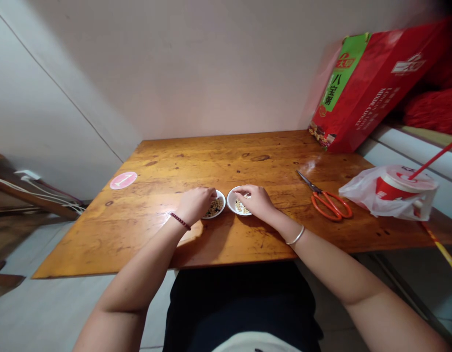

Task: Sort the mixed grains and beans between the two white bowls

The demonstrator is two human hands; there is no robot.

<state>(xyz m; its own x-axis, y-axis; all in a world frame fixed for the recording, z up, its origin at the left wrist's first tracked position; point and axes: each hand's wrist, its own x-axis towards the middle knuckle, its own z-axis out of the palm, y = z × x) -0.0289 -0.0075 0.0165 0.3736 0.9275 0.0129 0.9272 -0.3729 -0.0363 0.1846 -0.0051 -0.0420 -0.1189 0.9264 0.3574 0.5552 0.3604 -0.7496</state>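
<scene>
Wooden tabletop [196, 164] bears two white bowls [230, 199] of dark and pale beans [213, 210], hands [197, 203] nearly closed above, their hold unclear.

Dark-red beaded bracelet [180, 221], silver bangle [296, 235], dark clothing [240, 303]

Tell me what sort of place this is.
Possibly a small, casual eatery, though I can't be sure: the wooden table bears a round sticker marked 1, like a table number, and a lidded cup with a straw stands on the right in a plastic bag.
</scene>
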